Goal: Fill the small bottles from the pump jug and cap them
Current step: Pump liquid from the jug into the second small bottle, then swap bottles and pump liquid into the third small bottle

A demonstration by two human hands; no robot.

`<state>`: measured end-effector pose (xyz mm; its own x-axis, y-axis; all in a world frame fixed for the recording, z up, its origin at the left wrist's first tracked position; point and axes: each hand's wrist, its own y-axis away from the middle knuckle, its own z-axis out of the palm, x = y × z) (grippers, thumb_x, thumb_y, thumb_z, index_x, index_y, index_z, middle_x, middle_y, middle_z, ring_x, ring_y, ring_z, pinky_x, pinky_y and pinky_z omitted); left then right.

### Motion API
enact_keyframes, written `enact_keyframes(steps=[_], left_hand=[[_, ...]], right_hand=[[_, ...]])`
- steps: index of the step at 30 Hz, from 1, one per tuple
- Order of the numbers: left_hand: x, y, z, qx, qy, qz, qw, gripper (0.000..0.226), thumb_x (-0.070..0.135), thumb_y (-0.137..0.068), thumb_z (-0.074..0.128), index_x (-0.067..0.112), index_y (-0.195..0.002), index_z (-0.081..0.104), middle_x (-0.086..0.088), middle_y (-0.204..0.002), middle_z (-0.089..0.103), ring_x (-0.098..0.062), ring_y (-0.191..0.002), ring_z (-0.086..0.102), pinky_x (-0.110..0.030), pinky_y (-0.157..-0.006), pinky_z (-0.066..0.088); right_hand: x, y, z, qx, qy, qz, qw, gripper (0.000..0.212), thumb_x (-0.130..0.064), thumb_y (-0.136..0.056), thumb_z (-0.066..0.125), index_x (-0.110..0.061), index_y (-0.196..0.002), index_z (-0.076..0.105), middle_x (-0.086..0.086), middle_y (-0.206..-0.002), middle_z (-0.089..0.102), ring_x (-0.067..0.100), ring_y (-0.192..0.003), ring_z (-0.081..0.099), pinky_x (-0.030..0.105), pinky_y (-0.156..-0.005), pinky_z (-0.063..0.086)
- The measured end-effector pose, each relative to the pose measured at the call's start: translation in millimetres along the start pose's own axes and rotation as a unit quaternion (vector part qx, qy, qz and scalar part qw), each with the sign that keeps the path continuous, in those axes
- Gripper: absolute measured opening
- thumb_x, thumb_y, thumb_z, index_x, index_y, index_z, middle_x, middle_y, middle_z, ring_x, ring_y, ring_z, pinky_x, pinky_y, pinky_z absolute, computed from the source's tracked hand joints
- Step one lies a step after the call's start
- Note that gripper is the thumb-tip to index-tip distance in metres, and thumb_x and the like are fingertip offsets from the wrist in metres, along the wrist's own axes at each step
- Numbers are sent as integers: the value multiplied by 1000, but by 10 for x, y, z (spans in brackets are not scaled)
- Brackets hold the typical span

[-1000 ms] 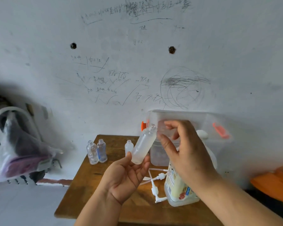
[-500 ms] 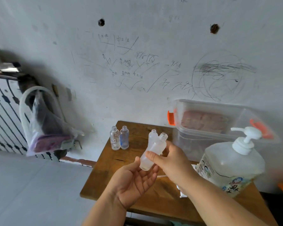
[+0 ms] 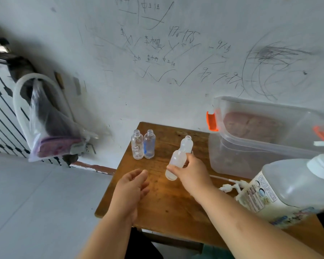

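My right hand point(image 3: 192, 171) grips a frosted small bottle point(image 3: 176, 163) without a cap, tilted, its base just above the wooden table point(image 3: 163, 200). Right behind it stands another frosted open bottle point(image 3: 187, 143). Two clear open bottles point(image 3: 143, 146) stand side by side at the table's far left. My left hand point(image 3: 132, 187) hovers over the table's left part, fingers relaxed, holding nothing. The big pump jug point(image 3: 292, 187) with a white pump head stands at the right. Loose white pump caps point(image 3: 230, 186) with tubes lie beside the jug.
A clear plastic box point(image 3: 269, 144) with orange clips sits at the back right against the scribbled wall. A plastic bag point(image 3: 49, 126) hangs on a railing at the left, over the grey floor. The table's left edge is close to my left hand.
My left hand has let go of the frosted bottle and dropped away to the left. My right hand now holds the bottle alone and has lowered it toward the table.
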<state>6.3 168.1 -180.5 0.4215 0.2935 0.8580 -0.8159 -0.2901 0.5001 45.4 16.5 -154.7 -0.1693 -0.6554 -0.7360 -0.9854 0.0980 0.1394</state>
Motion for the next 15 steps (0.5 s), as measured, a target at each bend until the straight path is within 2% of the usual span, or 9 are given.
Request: enact_keyframes(steps=[4,9,13,15], left_hand=[[-11,-129,-50,22,-51,67,996,52,31,-89,68,16,-134,49,-3,-123,59,-23,-110,60,-44,-98,52],[55,-365,-51,45,-106,110,987,72,38,-83,74,22,-143,38,-1,-137,52,-22,-116,57,-44,-95,53],[190,-545,42,51,-140,163,975,82,30,-83,76,20,-149,28,0,-145,43,-15,-116,51,-33,-90,50],[243,-667,75,62,-162,175,969,86,27,-82,77,21,-150,25,-1,-152,37,-19,-127,47,-37,-100,46]], right_hand=[[17,-126,88,1,23,21,1000,63,-41,-83,68,-22,-137,43,0,-136,52,20,-122,51,32,-93,45],[40,-193,123,-3,44,28,999,68,-38,-81,71,-23,-139,40,1,-142,47,22,-127,49,33,-98,45],[77,-194,123,-7,55,15,998,69,-38,-82,70,-23,-141,37,0,-145,44,21,-130,46,35,-100,44],[95,-184,123,-8,53,10,999,66,-38,-84,69,-23,-140,38,-1,-145,44,21,-130,46,34,-100,44]])
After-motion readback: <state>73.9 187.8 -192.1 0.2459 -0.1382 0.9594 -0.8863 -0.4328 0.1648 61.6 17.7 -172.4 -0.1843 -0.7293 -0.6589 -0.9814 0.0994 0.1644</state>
